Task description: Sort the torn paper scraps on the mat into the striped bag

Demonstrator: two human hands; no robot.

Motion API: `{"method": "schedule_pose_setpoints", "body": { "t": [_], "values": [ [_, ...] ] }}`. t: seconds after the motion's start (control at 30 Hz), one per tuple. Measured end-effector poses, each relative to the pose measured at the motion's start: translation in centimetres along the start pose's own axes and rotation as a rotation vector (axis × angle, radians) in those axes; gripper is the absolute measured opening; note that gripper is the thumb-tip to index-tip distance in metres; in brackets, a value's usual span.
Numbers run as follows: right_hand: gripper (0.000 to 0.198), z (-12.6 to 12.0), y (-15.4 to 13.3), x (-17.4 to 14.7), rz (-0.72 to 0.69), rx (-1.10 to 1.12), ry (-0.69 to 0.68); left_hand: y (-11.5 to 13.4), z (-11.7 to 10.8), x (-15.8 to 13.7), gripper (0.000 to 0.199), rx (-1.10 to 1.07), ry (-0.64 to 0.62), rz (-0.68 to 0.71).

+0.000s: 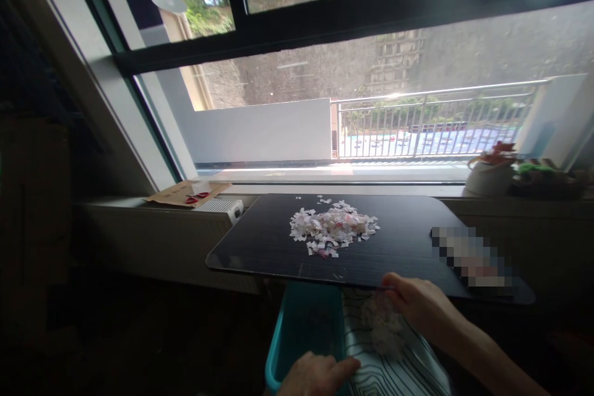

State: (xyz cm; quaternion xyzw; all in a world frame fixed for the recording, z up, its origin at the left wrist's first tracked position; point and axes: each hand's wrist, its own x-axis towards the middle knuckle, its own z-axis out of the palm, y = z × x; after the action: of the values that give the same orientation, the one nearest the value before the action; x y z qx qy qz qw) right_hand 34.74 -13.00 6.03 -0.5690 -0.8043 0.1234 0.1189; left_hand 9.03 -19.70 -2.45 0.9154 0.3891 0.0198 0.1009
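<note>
My right hand point(415, 298) is at the front edge of the dark table point(260, 241), its fingers closed in a pinch. From it hangs what looks like a clear plastic bag point(387, 329) with pale paper scraps inside. My left hand point(318, 376) is low, beside a teal basin point(275, 349), with one finger stretched out over a striped cloth point(371, 374) and nothing visible in its grasp. On the tabletop lies a loose heap of small paper scraps point(334, 226), mostly white with some pinkish ones. Inside the basin it is too dark to make out much.
A pixelated flat object point(471, 260) lies on the table's right. Left of the table, red-handled scissors point(197, 198) rest on brown paper point(171, 193) near a white radiator point(218, 207). A pale pot point(489, 176) stands on the sill at right, below a large window.
</note>
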Motion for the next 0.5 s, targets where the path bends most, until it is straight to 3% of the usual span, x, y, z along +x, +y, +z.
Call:
{"method": "schedule_pose_setpoints", "body": {
  "t": [0.07,0.23,0.5],
  "values": [
    [0.025,1.6,-1.2,-0.5,0.003,-0.123,-0.084,0.1,0.0,0.2,0.045,0.043,0.011,0.017],
    [0.027,5.5,-2.1,0.3,0.022,-0.185,-0.244,0.0,0.4,0.5,0.033,0.152,0.033,0.064],
    [0.034,7.9,-1.0,-0.8,-0.017,-0.127,-0.246,-0.1,0.7,0.8,0.032,0.232,-0.048,0.114]
  ]
}}
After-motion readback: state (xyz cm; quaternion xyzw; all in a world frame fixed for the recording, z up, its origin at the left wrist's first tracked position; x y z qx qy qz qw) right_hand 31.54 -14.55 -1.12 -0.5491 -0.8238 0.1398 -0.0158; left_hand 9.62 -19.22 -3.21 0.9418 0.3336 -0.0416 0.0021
